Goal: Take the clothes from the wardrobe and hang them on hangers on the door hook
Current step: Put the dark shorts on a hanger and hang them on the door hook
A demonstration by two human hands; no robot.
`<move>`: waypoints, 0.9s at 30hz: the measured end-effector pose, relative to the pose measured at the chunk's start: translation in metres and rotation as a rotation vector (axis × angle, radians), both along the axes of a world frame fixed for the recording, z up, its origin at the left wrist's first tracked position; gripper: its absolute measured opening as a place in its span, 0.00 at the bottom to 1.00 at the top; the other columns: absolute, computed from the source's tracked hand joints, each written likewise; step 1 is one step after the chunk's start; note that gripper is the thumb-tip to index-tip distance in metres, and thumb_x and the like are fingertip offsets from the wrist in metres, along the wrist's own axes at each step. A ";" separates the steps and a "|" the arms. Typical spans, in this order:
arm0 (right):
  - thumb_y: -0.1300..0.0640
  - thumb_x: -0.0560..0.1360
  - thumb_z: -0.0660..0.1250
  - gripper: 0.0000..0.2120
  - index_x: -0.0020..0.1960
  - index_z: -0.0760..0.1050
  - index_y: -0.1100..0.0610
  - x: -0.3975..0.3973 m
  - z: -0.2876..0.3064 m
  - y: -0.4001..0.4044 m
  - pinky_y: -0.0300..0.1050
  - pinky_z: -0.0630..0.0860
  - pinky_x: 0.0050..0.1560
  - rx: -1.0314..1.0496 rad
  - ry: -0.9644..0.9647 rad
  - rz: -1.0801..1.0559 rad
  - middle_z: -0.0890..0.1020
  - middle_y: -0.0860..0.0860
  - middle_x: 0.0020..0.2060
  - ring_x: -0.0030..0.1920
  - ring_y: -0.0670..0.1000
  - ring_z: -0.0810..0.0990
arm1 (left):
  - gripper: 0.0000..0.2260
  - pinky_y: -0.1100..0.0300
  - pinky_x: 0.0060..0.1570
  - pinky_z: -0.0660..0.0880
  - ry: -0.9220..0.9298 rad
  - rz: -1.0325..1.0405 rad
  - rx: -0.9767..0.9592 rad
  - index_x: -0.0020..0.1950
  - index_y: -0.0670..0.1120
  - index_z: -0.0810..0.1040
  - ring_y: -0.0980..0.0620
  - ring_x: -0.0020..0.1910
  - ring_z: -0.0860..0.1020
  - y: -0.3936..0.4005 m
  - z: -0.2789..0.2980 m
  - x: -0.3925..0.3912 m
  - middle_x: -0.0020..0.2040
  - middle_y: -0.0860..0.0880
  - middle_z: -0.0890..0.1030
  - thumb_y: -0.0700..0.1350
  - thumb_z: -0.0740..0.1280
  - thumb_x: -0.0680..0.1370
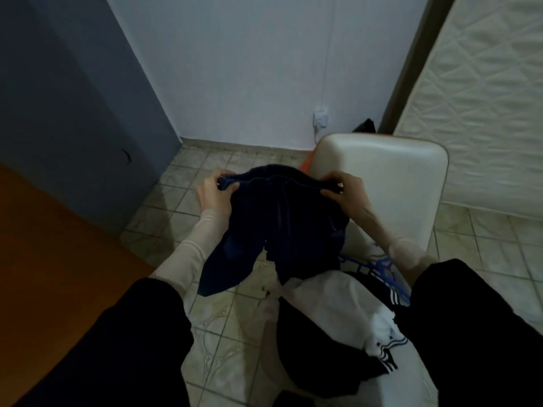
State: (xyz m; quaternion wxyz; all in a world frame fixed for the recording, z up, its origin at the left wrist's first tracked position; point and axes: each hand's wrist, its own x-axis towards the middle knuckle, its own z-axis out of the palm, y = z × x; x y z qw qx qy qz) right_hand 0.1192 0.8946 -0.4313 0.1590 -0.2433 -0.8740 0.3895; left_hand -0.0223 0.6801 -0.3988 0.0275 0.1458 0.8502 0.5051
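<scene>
Both hands were up and busy. The left hand point(212, 193) pinched one end of the waistband of the dark navy trousers point(276, 218), thumb on the near side and fingers curled behind, while the right hand point(343, 191) clamped the other end the same way. The band was stretched level between them, held out over the tiled floor point(188, 177), and the two legs dangled down toward the person. The left one hung free and the right one dropped toward the pile below.

That pile lay on the seat of a cream padded chair point(382, 171): a black and white striped garment point(346, 324) spread across the cushion, with blue plastic hangers point(379, 267) poking out behind it (how many, I could not tell). The trousers hung just in front of the chair back, touching nothing but the hands as far as the view showed.

Round about: a white wall with a socket point(321, 119), a grey-blue panel point(73, 98) on the left, an orange-brown surface point(53, 236) below it, and a quilted mattress point(482, 98) leaning at the right.
</scene>
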 end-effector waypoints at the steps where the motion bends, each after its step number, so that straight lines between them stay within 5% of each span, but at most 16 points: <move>1: 0.65 0.69 0.71 0.15 0.55 0.77 0.63 0.004 -0.011 0.004 0.36 0.69 0.51 -0.005 -0.036 0.000 0.81 0.59 0.52 0.53 0.56 0.78 | 0.07 0.70 0.31 0.67 0.007 0.003 -0.003 0.51 0.39 0.79 0.50 0.46 0.74 0.004 -0.009 0.002 0.46 0.46 0.76 0.34 0.68 0.73; 4: 0.65 0.68 0.72 0.22 0.60 0.72 0.64 0.027 -0.046 0.019 0.45 0.70 0.57 0.005 -0.172 -0.031 0.79 0.60 0.56 0.58 0.58 0.77 | 0.07 0.70 0.39 0.67 0.053 0.014 -0.074 0.52 0.41 0.79 0.53 0.47 0.73 0.018 -0.038 0.010 0.45 0.49 0.76 0.37 0.68 0.74; 7: 0.67 0.69 0.70 0.19 0.59 0.72 0.69 0.060 -0.091 0.038 0.44 0.67 0.56 0.001 -0.287 -0.192 0.78 0.63 0.57 0.58 0.60 0.76 | 0.05 0.60 0.46 0.74 0.079 -0.042 -0.043 0.49 0.43 0.79 0.50 0.48 0.77 0.036 -0.069 0.018 0.44 0.49 0.78 0.37 0.69 0.73; 17: 0.59 0.75 0.64 0.12 0.56 0.75 0.63 0.129 -0.234 0.046 0.52 0.76 0.51 -0.090 -0.700 -0.467 0.80 0.61 0.52 0.51 0.61 0.79 | 0.05 0.69 0.42 0.65 0.228 -0.054 -0.040 0.50 0.41 0.77 0.55 0.45 0.74 0.088 -0.130 0.040 0.47 0.45 0.81 0.39 0.68 0.74; 24: 0.59 0.77 0.61 0.13 0.59 0.70 0.63 0.126 -0.269 0.040 0.56 0.72 0.59 0.004 -0.777 -0.651 0.77 0.60 0.55 0.56 0.60 0.76 | 0.06 0.66 0.47 0.69 0.256 -0.104 -0.040 0.51 0.43 0.78 0.54 0.47 0.75 0.098 -0.149 0.035 0.49 0.46 0.81 0.39 0.67 0.74; 27: 0.58 0.76 0.62 0.11 0.56 0.73 0.61 0.123 -0.274 0.042 0.58 0.63 0.64 0.076 -0.799 -0.655 0.79 0.59 0.52 0.55 0.59 0.76 | 0.06 0.66 0.46 0.69 0.267 -0.108 -0.036 0.51 0.43 0.78 0.55 0.46 0.74 0.098 -0.151 0.034 0.49 0.47 0.81 0.39 0.67 0.74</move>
